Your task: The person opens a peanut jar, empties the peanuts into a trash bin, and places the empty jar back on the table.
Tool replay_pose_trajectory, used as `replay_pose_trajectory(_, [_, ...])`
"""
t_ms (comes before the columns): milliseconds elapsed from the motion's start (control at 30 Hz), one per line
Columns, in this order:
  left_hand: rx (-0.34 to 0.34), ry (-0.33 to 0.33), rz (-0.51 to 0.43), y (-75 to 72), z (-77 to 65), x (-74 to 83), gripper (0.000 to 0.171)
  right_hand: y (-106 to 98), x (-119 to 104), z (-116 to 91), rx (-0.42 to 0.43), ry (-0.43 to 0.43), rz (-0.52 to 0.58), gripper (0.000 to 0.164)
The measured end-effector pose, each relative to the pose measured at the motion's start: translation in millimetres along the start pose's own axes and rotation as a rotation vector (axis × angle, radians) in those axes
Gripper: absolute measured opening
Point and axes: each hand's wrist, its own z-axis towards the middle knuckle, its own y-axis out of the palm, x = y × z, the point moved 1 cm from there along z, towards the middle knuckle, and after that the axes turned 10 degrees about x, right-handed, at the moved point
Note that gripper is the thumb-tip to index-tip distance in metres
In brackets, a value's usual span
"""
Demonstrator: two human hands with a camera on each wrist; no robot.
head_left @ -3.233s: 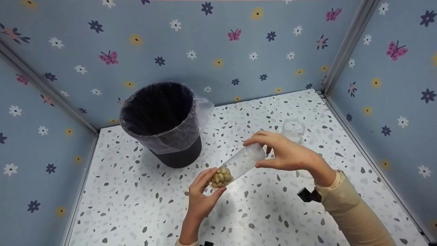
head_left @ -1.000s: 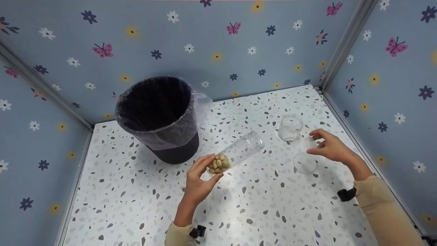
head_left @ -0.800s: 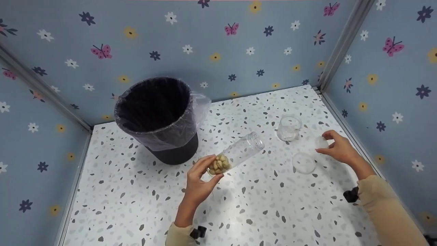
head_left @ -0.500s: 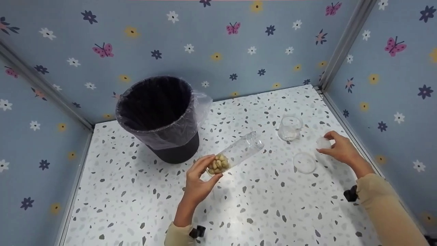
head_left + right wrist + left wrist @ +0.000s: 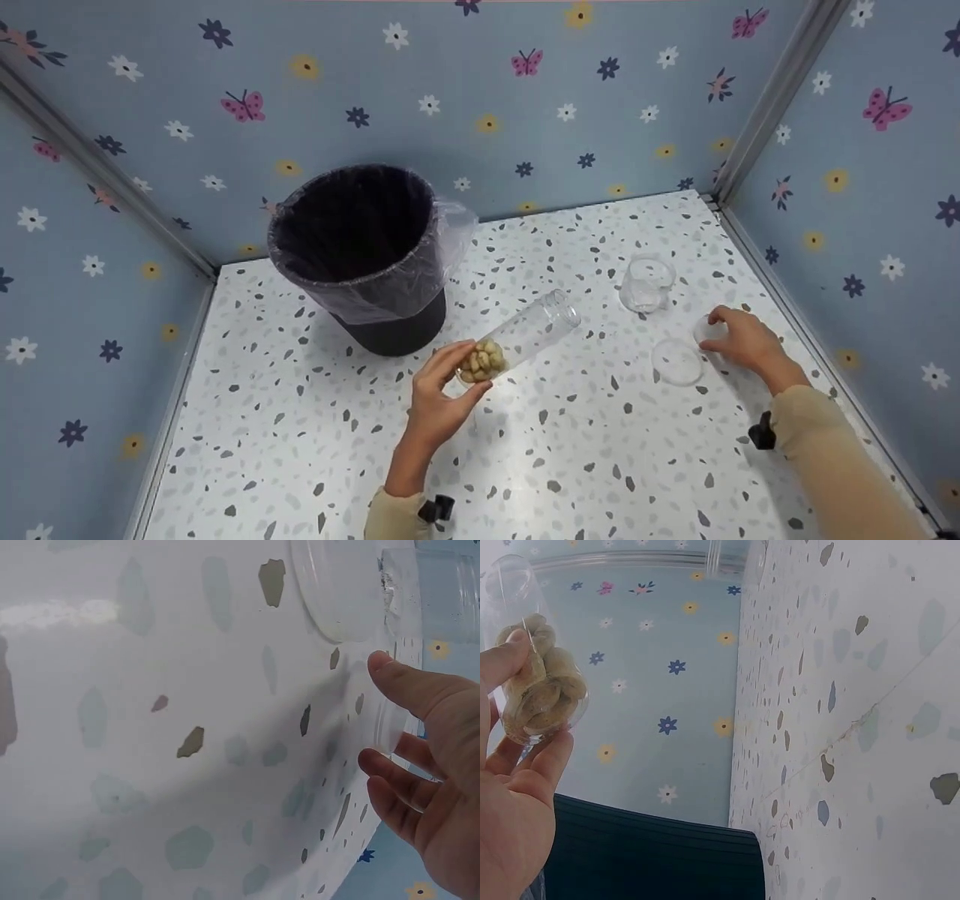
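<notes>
My left hand grips the base of a clear cylindrical jar, tilted with its open mouth toward the upper right. Pale tan, nut-like pieces are gathered at the jar's bottom, between the thumb and fingers. At the right of the table, my right hand pinches a small translucent lid down at the tabletop. The right wrist view has the thumb on one side of that lid and the fingers on the other. A flat clear disc lies just left of this hand.
A black bin with a clear plastic liner stands at the back left, close to the jar. A small clear cup sits behind the disc. Flowered blue panels wall in the speckled white table.
My right hand, earlier at the jar's mouth, has moved right with the lid and lowered it to the table. The jar's mouth is now uncovered. My left hand keeps its grip on the jar.
</notes>
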Motion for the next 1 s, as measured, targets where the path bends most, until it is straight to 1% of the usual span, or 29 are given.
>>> replay_pose_trajectory(167, [0.005, 0.015, -0.007, 0.6, 0.4, 0.1, 0.056, 9.2, 4.1, -2.9, -0.001, 0.012, 0.002, 0.051])
replay_pose_trajectory(300, [0.017, 0.025, -0.008, 0.0, -0.1, 0.2, 0.055, 14.6, 4.2, -3.9, 0.013, 0.015, 0.014, 0.05])
replay_pose_trajectory(467, [0.037, 0.014, 0.004, -1.1, -4.1, -0.7, 0.056, 17.2, -2.7, -3.6, 0.014, 0.005, 0.012, 0.05])
replay_pose_trajectory(567, [0.028, 0.007, 0.002, -0.4, -6.6, -0.7, 0.056, 13.9, -7.8, -6.0, 0.042, -0.002, -0.012, 0.05])
replay_pose_trajectory(633, [0.017, 0.013, 0.0, 0.3, -7.7, -0.8, 0.056, 9.4, -12.6, -9.2, 0.09, -0.011, -0.021, 0.045])
replay_pose_trajectory(733, [0.013, 0.02, -0.012, 0.8, -8.7, -0.6, 0.056, 0.9, -29.0, -13.7, 0.198, -0.033, 0.018, 0.032])
replay_pose_trajectory(867, [0.024, 0.02, -0.022, 1.6, -8.8, 0.3, 0.056, -12.5, -68.8, -15.5, 0.339, -0.092, 0.107, 0.021])
replay_pose_trajectory(933, [0.028, 0.013, -0.022, 2.5, -9.0, 1.3, 0.056, -20.6, -92.3, -15.8, 0.381, -0.129, 0.15, 0.018])
replay_pose_trajectory(1000, [0.032, 0.009, -0.031, 3.3, -9.7, 1.8, 0.055, -28.7, -115.2, -16.9, 0.398, -0.173, 0.192, 0.017])
